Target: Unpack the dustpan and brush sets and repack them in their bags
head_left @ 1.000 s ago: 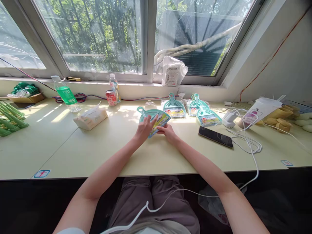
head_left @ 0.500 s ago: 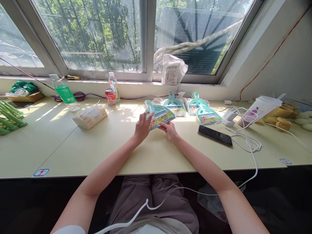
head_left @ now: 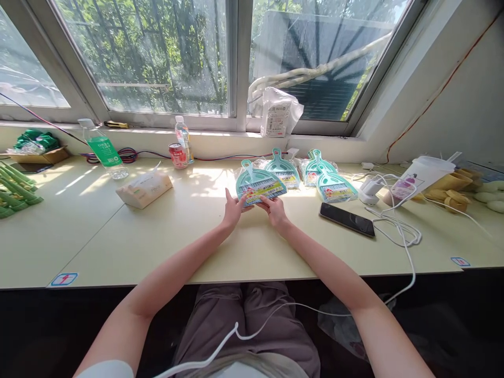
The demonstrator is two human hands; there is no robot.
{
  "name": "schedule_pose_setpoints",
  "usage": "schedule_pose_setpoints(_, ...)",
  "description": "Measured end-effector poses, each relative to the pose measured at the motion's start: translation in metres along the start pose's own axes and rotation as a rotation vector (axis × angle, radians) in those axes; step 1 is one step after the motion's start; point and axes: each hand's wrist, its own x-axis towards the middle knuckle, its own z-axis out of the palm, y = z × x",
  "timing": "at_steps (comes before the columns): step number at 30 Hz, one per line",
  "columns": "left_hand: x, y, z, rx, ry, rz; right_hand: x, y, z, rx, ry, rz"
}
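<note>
Between my hands is a wrapped teal dustpan-and-brush set (head_left: 260,184), its handle toward the window and its labelled wide edge toward me. My left hand (head_left: 233,209) grips the lower left corner, thumb raised at the side. My right hand (head_left: 274,210) pinches the lower edge near the middle. Just behind lies a second wrapped set (head_left: 284,170), partly covered by the held one. Two more such sets, one farther back (head_left: 315,164) and one nearer (head_left: 334,186), overlap to the right.
A black phone (head_left: 347,219), white charger (head_left: 369,190) with coiled cable and a plastic cup (head_left: 421,176) are at the right. To the left stand a tissue pack (head_left: 145,189), red can (head_left: 178,156), small bottle (head_left: 183,137) and green-labelled bottle (head_left: 104,149).
My left hand has moved down from the set's handle side to its lower left corner. The set has turned slightly, its handle now more upright in view.
</note>
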Motion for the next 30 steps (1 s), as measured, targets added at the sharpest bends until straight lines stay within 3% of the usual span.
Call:
schedule_pose_setpoints(5, 0.003, 0.002, -0.004, -0.058, 0.023, -0.068, -0.003, -0.001, 0.003, -0.016, -0.005, 0.014)
schedule_pose_setpoints(10, 0.004, -0.002, -0.005, -0.063, -0.031, -0.130, -0.003, 0.002, 0.002, 0.006, 0.052, 0.021)
schedule_pose_setpoints(17, 0.006, -0.001, -0.008, 0.066, -0.068, -0.158, -0.002, 0.002, 0.001, 0.044, 0.114, 0.051)
schedule_pose_setpoints(21, 0.017, 0.005, -0.016, 0.173, -0.164, -0.242, 0.001, -0.004, 0.000, 0.058, 0.130, 0.085)
schedule_pose_setpoints(25, 0.028, 0.010, -0.020, 0.002, -0.176, -0.244, 0.000, -0.004, 0.003, 0.060, 0.086, 0.109)
schedule_pose_setpoints(30, 0.020, 0.007, -0.008, -0.228, -0.175, -0.157, -0.005, 0.005, 0.011, 0.051, 0.022, 0.080)
